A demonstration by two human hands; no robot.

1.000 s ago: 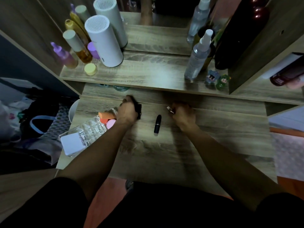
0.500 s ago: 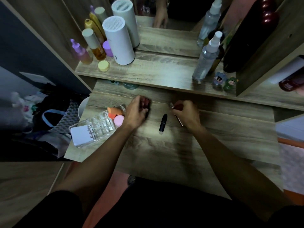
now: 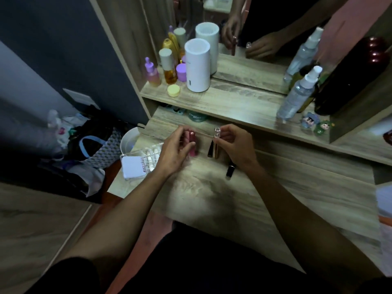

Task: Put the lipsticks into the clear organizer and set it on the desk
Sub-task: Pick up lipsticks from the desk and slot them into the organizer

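Observation:
My left hand grips a pink lipstick, held upright above the wooden desk. My right hand pinches a gold and black lipstick tube by its clear knobbed cap, also lifted off the desk. A black lipstick lies flat on the desk just below my right hand. The clear organizer rests at the desk's left edge, partly hidden behind my left hand, with a white card on its near end.
A raised shelf behind the desk carries a white cylinder, several small bottles, a yellow jar, a spray bottle and two small figurines. A mirror stands behind it. Bags lie on the floor at the left.
Both hands have lifted off the desk, each raising a lipstick upright. The black lipstick stayed on the desk. The camera view has shifted left.

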